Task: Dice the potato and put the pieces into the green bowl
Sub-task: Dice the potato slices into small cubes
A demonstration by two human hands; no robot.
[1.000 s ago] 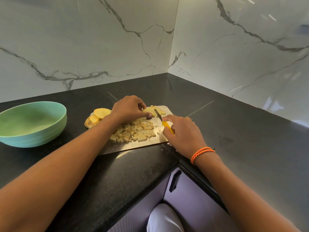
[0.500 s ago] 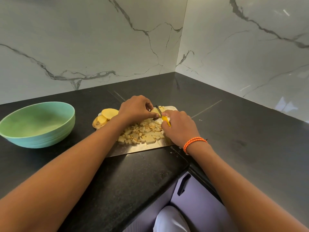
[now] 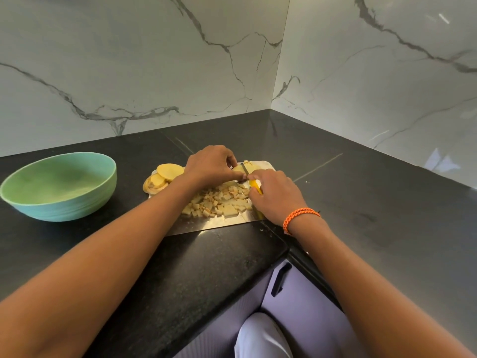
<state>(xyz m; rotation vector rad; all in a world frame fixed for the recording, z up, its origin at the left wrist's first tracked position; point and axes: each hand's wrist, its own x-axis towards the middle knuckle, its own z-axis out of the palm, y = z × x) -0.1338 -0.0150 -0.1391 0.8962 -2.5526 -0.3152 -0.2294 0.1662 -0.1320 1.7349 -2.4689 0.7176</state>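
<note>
Yellow-handled knife (image 3: 254, 185) in the right hand's (image 3: 277, 196) closed grip should drop straight through the potato slice (image 3: 249, 167) pinched by the left hand (image 3: 210, 165), fingertips tucked back.

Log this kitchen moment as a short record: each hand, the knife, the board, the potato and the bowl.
left hand: fingers curled on a potato slice, holding it down on the board
right hand: grips the yellow-handled knife, blade at the slice
cutting board: shiny, lies on the black counter
diced pieces: heaped on the board
uncut slices: stacked at the board's left end
green bowl: left of the board, no potato seen inside
</note>
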